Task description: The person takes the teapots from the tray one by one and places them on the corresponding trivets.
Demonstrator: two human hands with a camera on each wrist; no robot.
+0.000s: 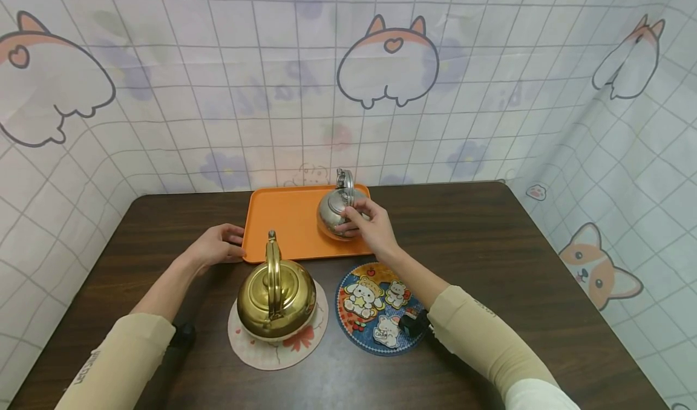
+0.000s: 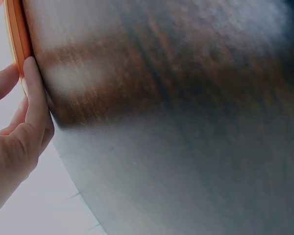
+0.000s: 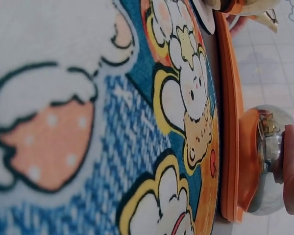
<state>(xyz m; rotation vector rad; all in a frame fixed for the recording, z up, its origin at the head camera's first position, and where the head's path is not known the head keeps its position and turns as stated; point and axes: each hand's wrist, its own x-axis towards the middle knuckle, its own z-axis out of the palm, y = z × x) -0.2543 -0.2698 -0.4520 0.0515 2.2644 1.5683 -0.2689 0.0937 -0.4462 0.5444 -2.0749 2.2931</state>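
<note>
On the right part of an orange tray point(image 1: 283, 222) sits a small silver kettle point(image 1: 329, 211) with an arched handle on top. My right hand point(image 1: 373, 225) holds this kettle at its handle, fingers curled in front of the lid. The right wrist view shows the kettle's rounded body point(image 3: 264, 191) on the tray, partly covered by that hand. Beside the tray's left edge is my left hand point(image 1: 218, 244), its fingertips touching the rim. In the left wrist view the fingers point(image 2: 35, 88) lie loosely bent against the orange edge.
A large gold kettle point(image 1: 253, 298) stands on a pale pink round mat point(image 1: 245, 349) in front of the tray. To its right lies a blue round mat point(image 1: 348, 322) with cartoon animals. The dark wooden table point(image 1: 463, 228) ends at a patterned wall covering point(image 1: 299, 107).
</note>
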